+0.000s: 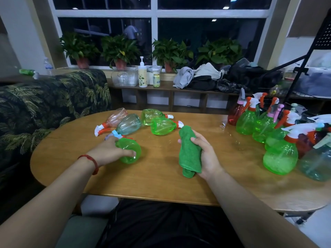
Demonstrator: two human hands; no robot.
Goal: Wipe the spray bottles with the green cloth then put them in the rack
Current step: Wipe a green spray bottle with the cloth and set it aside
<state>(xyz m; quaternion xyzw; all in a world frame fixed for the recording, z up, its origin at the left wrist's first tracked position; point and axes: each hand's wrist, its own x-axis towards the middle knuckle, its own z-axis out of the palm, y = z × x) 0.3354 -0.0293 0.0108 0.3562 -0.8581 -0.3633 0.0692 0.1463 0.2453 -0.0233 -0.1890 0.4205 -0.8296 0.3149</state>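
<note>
My left hand (111, 152) grips a green spray bottle (129, 151) lying on its side on the wooden table (161, 176). My right hand (206, 154) holds a bunched green cloth (189, 151) upright, a little to the right of that bottle and apart from it. Behind them lie several more bottles on their sides: a pink one (117, 119), a pale blue one (129, 124) and two green ones (162, 126). At the table's right end stand several upright spray bottles (280, 158), mostly green; whether they sit in a rack I cannot tell.
A leaf-patterned sofa (44, 108) borders the table on the left. A low shelf (179, 90) behind holds a pump bottle (142, 74), containers and piled clothes. A black stand (304, 68) rises at the right. My lap is under the table's near edge.
</note>
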